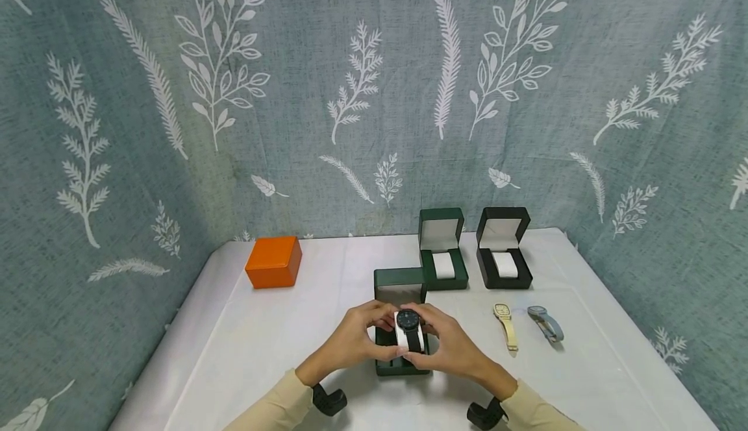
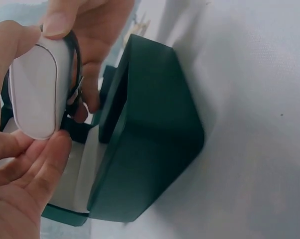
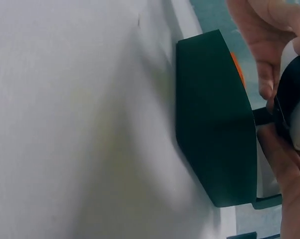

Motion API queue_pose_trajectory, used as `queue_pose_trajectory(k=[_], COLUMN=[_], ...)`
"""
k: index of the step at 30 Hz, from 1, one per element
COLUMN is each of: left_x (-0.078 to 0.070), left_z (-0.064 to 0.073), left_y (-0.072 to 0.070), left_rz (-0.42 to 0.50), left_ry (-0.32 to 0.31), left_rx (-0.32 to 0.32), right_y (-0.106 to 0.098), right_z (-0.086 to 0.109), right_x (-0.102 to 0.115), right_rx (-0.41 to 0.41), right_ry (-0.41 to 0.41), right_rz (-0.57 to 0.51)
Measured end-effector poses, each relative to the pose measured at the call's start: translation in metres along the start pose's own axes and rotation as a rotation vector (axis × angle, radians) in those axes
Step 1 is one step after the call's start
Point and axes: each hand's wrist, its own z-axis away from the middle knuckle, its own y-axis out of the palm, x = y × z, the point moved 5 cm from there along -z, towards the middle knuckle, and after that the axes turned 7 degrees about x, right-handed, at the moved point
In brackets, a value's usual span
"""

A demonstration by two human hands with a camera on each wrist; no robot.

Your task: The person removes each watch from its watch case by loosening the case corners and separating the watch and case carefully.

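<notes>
Both hands hold a white watch cushion [image 2: 33, 94] with a black wristwatch [image 1: 408, 319] wrapped round it, dial facing up in the head view. My left hand [image 1: 358, 335] grips its left side, with thumb and fingers at opposite ends of the cushion. From the other side my right hand [image 1: 448, 346] grips it, thumb near the front edge. Below them stands an open green watch box [image 1: 402, 370], its lid raised at the back. The black strap [image 3: 293, 92] shows against the cushion in the right wrist view. Fingers hide part of the box's inside.
Behind stand an open green box [image 1: 461, 278] and an open black box [image 1: 522, 280], each with a white cushion. A gold watch [image 1: 506, 327] and a blue-grey watch [image 1: 546, 324] lie at the right. A closed orange box [image 1: 273, 262] sits at the back left.
</notes>
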Motion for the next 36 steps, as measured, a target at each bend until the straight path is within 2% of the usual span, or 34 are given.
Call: queue_pose_trajectory(k=[6, 16, 25, 30, 36], left_x=[-0.0011, -0.0035, -0.0009, 0.001, 0.0002], left_z=[-0.0008, -0.0018, 0.0, 0.001, -0.0004], left_y=[0.0007, 0.0, -0.0023, -0.0016, -0.0033], left_rz=[-0.019, -0.01, -0.035, -0.025, -0.027], left_ry=[0.01, 0.017, 0.026, 0.047, 0.04], left_rx=[0.011, 0.052, 0.028, 0.017, 0.004], right_y=[-0.0022, -0.0033, -0.0058, -0.0083, -0.0094], right_z=[0.0028, 0.0023, 0.0012, 0.004, 0.0045], right_x=[-0.0025, -0.0019, -0.0043, -0.0036, -0.0006], right_rx=[0.012, 0.027, 0.044, -0.001, -0.045], right_ry=[0.046, 0.048, 0.093, 0.057, 0.04], right_rz=[-0.028, -0.084, -0.165, -0.155, -0.121])
